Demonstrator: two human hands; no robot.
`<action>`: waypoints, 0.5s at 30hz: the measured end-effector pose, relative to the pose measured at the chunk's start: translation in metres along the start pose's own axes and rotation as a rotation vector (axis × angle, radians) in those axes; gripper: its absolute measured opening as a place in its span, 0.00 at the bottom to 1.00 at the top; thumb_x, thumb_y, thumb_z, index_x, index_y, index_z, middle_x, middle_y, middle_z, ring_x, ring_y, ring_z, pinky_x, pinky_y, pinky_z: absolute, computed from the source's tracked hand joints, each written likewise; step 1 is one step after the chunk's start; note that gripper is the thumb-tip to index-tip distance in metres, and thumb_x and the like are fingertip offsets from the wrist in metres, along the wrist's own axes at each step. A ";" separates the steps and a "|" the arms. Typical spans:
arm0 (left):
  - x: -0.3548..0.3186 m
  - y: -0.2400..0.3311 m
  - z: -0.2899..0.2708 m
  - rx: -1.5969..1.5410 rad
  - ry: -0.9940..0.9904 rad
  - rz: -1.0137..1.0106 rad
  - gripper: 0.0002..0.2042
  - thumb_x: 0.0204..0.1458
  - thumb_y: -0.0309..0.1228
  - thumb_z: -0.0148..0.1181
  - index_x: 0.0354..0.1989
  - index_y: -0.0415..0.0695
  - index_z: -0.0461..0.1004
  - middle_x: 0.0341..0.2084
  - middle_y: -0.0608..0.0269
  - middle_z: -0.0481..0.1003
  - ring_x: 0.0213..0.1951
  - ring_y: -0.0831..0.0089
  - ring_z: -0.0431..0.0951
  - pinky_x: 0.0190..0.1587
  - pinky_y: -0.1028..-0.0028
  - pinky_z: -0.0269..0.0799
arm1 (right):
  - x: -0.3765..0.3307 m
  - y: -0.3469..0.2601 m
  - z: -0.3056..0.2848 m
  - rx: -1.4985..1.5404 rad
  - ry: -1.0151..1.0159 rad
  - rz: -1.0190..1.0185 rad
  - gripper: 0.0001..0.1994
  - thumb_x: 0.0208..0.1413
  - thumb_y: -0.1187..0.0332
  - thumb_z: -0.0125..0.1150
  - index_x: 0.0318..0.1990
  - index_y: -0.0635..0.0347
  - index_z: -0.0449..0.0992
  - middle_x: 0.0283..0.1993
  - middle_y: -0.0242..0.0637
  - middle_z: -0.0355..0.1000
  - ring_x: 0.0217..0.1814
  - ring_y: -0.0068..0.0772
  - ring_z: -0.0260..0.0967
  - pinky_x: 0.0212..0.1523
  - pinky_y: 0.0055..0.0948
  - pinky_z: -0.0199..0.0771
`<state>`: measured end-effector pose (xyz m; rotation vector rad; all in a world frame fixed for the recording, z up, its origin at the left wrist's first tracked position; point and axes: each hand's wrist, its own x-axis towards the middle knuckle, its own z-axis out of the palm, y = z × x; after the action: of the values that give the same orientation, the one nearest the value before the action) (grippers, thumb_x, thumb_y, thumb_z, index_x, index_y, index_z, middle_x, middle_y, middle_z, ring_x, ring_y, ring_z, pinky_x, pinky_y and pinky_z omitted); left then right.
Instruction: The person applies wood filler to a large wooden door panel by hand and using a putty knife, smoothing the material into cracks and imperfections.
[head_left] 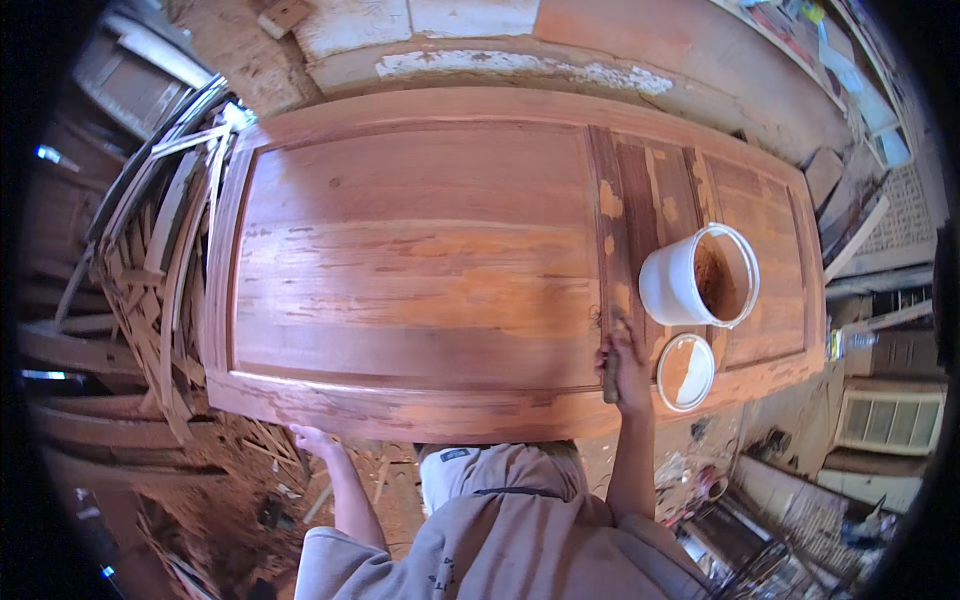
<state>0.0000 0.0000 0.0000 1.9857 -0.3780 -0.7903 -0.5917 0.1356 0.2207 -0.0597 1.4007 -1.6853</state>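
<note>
A large reddish-brown wooden door (420,220) with recessed panels lies flat in front of me, with paler orange patches on its surface. My right hand (628,362) is closed round a short tool with a wooden-looking handle (611,385), over the strip between the panels. The hand hides much of the tool, so its kind is unclear. Just right of it, a white plastic bucket (670,280) with brown, crumbly-looking stuff inside stands on the door. A round white lid (697,378), partly smeared orange-brown, lies nearer me. At the door's near left edge, my left hand (314,440) has its fingers stretched out, holding nothing.
Stacked wooden strips and boards (170,270) crowd the left side. Behind the door are pale boards or slabs (470,65). On the right lie planks (860,240), a framed panel with panes (888,420) and mixed clutter. Brown dust and scraps cover the floor (235,470).
</note>
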 end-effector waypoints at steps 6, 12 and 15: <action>-0.019 0.054 0.063 0.297 0.406 -0.145 0.37 0.65 0.57 0.34 0.64 0.31 0.60 0.54 0.42 0.73 0.53 0.48 0.75 0.58 0.51 0.71 | 0.056 0.041 0.061 -0.692 0.095 -0.025 0.22 0.66 0.66 0.53 0.66 0.55 0.63 0.27 0.31 0.66 0.19 0.17 0.66 0.17 0.22 0.67; -0.032 0.063 0.099 0.447 0.514 -0.114 0.37 0.65 0.57 0.34 0.62 0.30 0.61 0.54 0.42 0.73 0.53 0.47 0.76 0.57 0.51 0.71 | 0.123 0.054 0.061 -1.410 0.132 -0.389 0.23 0.64 0.66 0.53 0.66 0.51 0.63 0.37 0.58 0.77 0.36 0.60 0.77 0.37 0.52 0.76; -0.034 0.064 0.098 0.494 0.533 -0.106 0.37 0.64 0.58 0.34 0.62 0.30 0.61 0.53 0.41 0.73 0.52 0.47 0.76 0.57 0.52 0.72 | 0.142 0.055 0.060 -1.467 0.102 -0.287 0.22 0.64 0.65 0.52 0.66 0.49 0.64 0.38 0.59 0.76 0.37 0.61 0.76 0.36 0.55 0.75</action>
<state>-0.0868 -0.0790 0.0327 2.5948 -0.1565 -0.2080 -0.6083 0.0018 0.1292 -1.0186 2.4837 -0.5099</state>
